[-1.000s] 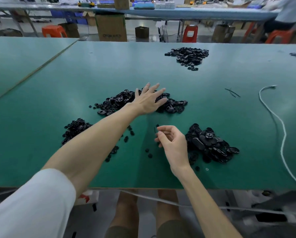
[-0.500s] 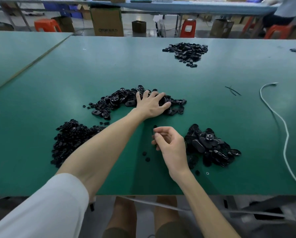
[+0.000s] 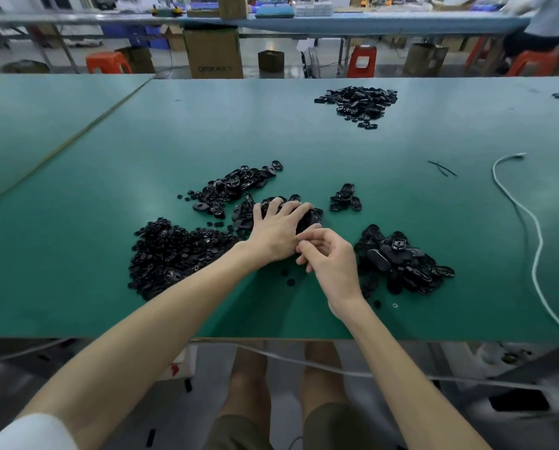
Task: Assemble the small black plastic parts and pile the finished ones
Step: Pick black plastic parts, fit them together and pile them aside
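Left hand point(image 3: 278, 232) rests on one parts pile point(image 3: 243, 219); right hand point(image 3: 330, 258) curled (contents hidden).

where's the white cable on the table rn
In the head view the white cable lies along the right side of the green table, right of the black parts pile beside the right hand.

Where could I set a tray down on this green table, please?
Bare green table lies left of and beyond the middle pile, between it and the far pile, and between the right pile and the white cable. Crowded: the near centre, around the left pile and small cluster.
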Motion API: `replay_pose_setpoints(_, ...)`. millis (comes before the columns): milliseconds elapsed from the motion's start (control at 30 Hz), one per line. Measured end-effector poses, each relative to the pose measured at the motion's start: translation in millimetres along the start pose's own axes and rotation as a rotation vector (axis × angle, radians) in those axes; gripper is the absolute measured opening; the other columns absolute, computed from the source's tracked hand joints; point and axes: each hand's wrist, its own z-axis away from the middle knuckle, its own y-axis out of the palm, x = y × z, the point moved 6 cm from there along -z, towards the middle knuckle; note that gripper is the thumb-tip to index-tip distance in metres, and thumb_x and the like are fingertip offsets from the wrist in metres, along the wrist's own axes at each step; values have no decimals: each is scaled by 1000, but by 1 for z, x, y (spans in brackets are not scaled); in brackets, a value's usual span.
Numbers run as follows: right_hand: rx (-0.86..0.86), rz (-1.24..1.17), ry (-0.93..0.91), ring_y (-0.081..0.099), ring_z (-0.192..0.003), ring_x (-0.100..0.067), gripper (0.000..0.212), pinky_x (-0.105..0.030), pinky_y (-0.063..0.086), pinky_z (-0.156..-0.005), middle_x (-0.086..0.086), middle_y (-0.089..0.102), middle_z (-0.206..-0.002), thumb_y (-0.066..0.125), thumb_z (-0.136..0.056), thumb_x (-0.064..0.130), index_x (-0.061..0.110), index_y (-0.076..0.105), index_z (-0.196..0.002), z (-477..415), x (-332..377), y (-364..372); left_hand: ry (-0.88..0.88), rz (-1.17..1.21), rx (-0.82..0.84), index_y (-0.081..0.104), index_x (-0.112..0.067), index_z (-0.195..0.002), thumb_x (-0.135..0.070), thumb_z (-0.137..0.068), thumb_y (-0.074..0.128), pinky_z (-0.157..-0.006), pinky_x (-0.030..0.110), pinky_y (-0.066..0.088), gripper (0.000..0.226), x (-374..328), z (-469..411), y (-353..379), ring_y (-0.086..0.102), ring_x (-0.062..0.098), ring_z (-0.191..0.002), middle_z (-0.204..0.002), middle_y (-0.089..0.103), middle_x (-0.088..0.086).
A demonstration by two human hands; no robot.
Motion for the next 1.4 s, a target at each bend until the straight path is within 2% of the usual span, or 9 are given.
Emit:
replay_pose_setpoints(233,-45,-64,24,68,-67,-9,16,-22,52,-58,3,75,-77,65,-94,-1,13,72,-94,0,-2,-5,-13,128,-119,44,-31,-151,-56,-103,44,-121,58,0,54,1,15,-16,28,18,-151,-147,55,-4)
replay_pose_setpoints(433,-82,-87,42,69,-67,-8,15,-20,52,-59,1,75,-79,64,-95,-1,11,71,-99,-2,-5,-6,-3,162,-173,53,-30,-147,-41,-109,39,-122,57,-7,42,0,20,-22,26,20,-153,-159,44,-8)
replay_pose_setpoints(633,-79,-95,37,69,-67,-7,15,-19,52,-60,1,74,-79,63,-95,-1,11,72,-99,-1,-5,-6,3,166,-252,66,-21,-131,-28,-111,38,-120,48,4,35,3,22,-31,43,17,-139,-145,59,-7)
replay_pose_setpoints(767,-75,-104,35,69,-68,-7,15,-19,53,-61,-1,74,-81,64,-96,-1,11,71,-100,-2,-4,-6,35,221,-360,71,-27,-126,-30,-109,46,-107,41,14,30,1,28,-43,50,12,-125,-126,69,-9)
replay_pose_setpoints(967,-73,-119,38,68,-67,-7,15,-19,52,-60,1,74,-80,64,-96,-1,11,71,-100,-2,-7,-7,-3,511,-430,77,-22,-120,-25,-104,59,-101,34,33,25,1,36,-64,48,16,-111,-107,60,2)
replay_pose_setpoints(1067,-65,-122,31,69,-70,-10,15,-21,52,-61,2,75,-81,66,-97,2,15,73,-100,-3,-8,-7,-20,703,-398,79,-16,-114,-19,-102,62,-81,19,44,21,3,44,-68,56,3,-80,-93,59,-2)
replay_pose_setpoints(1133,-62,-133,19,70,-75,-13,12,-22,54,-63,2,76,-86,70,-96,7,18,73,-101,-4,-7,-7,-35,792,-363,80,-13,-107,-17,-100,66,-67,20,45,16,3,51,-66,57,2,-60,-79,65,-2)
replay_pose_setpoints(1267,-24,-140,13,70,-76,-11,14,-23,54,-65,0,77,-88,76,-94,15,14,73,-107,-4,-6,-5,-46,1036,-335,77,-3,-96,-7,-93,74,-59,35,55,6,3,62,-56,70,29,-67,-80,76,15)
replay_pose_setpoints(1400,-4,-134,3,67,-69,-11,8,-23,53,-62,-2,77,-81,75,-95,13,10,74,-101,-3,-5,-4,-56,1014,-329,77,-10,-90,-9,-90,78,-60,30,57,2,7,70,-52,74,22,-65,-75,77,7)
